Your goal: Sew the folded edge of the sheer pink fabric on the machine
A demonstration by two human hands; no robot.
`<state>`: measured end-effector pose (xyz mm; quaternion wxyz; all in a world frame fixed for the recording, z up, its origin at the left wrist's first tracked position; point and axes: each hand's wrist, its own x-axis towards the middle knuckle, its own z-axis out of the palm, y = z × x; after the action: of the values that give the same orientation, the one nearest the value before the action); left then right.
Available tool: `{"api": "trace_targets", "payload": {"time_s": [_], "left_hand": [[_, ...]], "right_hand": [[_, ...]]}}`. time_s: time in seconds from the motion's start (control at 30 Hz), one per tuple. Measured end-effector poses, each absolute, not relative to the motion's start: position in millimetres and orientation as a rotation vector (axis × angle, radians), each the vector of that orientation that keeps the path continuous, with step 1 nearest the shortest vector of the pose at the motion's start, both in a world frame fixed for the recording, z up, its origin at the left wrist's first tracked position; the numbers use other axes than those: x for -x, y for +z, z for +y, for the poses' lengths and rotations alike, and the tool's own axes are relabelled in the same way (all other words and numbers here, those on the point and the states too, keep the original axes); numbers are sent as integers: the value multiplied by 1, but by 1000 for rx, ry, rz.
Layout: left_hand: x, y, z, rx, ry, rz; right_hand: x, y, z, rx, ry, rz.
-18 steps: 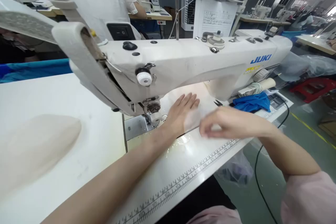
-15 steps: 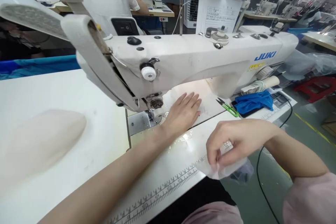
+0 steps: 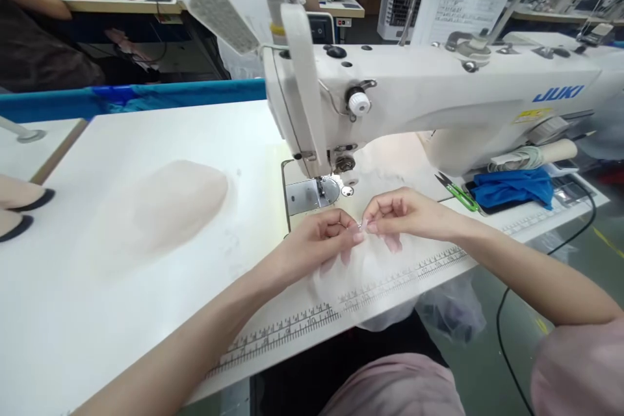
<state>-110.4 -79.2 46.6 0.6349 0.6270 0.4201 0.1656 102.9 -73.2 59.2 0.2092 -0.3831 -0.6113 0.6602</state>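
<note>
A thin, see-through white piece of fabric (image 3: 373, 266) lies over the table's front part and hangs past its edge. My left hand (image 3: 329, 234) pinches its upper edge between thumb and fingers. Close beside it, my right hand (image 3: 397, 211) pinches the same edge, the fingertips of both hands almost meeting. Just behind them stands a white sewing machine (image 3: 419, 94), with its presser foot (image 3: 320, 188) above the metal needle plate (image 3: 303, 197). Pale fabric (image 3: 390, 156) rests under the machine's arm.
Sheer beige fabric (image 3: 180, 201) lies on the left of the white table. Green thread snips (image 3: 458, 192) and a blue cloth (image 3: 514, 187) are at the right. A black cable (image 3: 507, 299) hangs at the right edge. Other people sit at machines behind.
My left hand has come back from under the machine arm to the fabric's edge. My right hand has moved left and forward, bringing the sheer fabric onto the table. The view has shifted left.
</note>
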Motion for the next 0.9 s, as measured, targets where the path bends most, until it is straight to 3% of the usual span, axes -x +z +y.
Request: {"api": "trace_targets", "payload": {"time_s": [0.23,0.4,0.63,0.9], "left_hand": [[126,60,-107,-2057,1004,1312],[125,64,-136,-2085,898,1028],[125,45,-152,-2319,1175,1262],[100,24,-151,-2252,1929,1571]], "right_hand": [[-91,59,-80,1060,1763,-1516],[-81,65,-104,952,1635,-1556],[-77,79,-134,715,946,-2330],[-51,62,-159,658,668,-2584]]}}
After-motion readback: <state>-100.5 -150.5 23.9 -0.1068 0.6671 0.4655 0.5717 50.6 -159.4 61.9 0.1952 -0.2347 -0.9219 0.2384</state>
